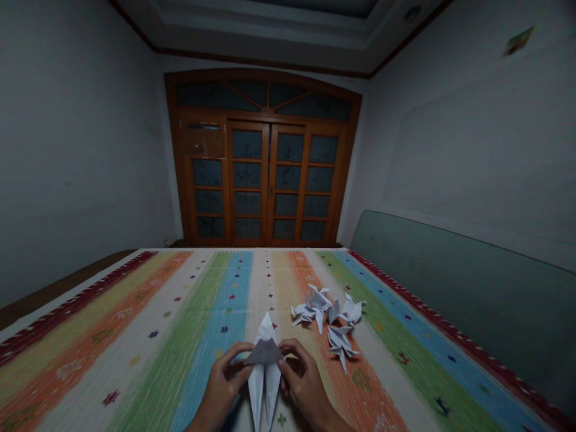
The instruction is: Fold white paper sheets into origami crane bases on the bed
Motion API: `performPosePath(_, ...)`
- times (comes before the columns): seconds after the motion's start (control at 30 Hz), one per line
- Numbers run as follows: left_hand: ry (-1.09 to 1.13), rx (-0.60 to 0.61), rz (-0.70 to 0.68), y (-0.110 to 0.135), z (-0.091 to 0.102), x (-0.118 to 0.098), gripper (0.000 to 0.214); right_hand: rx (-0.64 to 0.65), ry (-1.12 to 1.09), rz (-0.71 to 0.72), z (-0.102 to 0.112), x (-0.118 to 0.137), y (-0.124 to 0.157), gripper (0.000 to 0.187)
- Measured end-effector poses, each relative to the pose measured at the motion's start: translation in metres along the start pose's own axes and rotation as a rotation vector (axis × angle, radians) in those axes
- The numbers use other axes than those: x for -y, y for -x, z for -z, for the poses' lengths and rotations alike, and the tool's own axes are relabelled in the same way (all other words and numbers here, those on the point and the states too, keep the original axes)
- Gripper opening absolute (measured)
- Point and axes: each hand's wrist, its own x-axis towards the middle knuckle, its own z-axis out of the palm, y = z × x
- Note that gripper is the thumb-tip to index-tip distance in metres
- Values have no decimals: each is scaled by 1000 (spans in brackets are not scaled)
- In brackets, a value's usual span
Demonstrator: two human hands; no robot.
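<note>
A partly folded white paper [266,327] lies upright in view on the striped cloth, with a pointed top and two narrow legs towards me. Across its middle sits a darker grey, shaded flap. My left hand [227,378] pinches the flap's left corner between thumb and fingers. On the other side my right hand [302,375] grips the right edge, its fingers curled and partly hidden. To the right of my hands rests a cluster of several folded paper cranes [318,303], one of them [342,343] nearer to me.
A striped, patterned tablecloth [153,360] covers the table. Along the right side stands a pale green panel [450,258]. Beyond the table's far edge are wooden doors with glass panes [270,174], between white walls.
</note>
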Motion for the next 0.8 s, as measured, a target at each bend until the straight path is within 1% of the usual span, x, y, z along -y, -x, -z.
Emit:
performPosePath(0.07,-9,27,-5,1,1,-1,14,15,8,5,0,2,0,23)
performPosePath(0.1,-18,51,-2,2,1,0,11,25,7,11,0,2,0,23)
performPosePath(0.17,-19,92,28,3,3,2,15,41,-9,38,0,3,0,26)
performPosePath(0.27,60,133,113,4,5,8,28,62,-32,60,2,5,0,33)
performPosePath(0.37,62,116,159,5,5,9,37,83,-2,73,5,7,0,37)
performPosePath(0.47,-30,77,115,4,1,3,33,55,87,92,5,7,1,27)
performPosePath(0.5,-36,65,91,4,-1,1,34,34,98,84,4,6,1,23)
performPosePath(0.53,-29,51,72,4,-3,-1,37,15,88,68,3,4,1,23)
performPosePath(0.6,-1,21,58,4,-6,-4,45,-8,29,28,1,1,1,34)
performPosePath(0.67,2,9,73,4,-8,-6,49,-20,-24,1,0,-2,1,43)
performPosePath(0.7,-5,4,84,4,-8,-6,48,-24,-30,-7,0,-3,1,43)
performPosePath(0.8,-55,-6,99,3,-8,-6,38,-24,10,-23,1,-5,0,36)
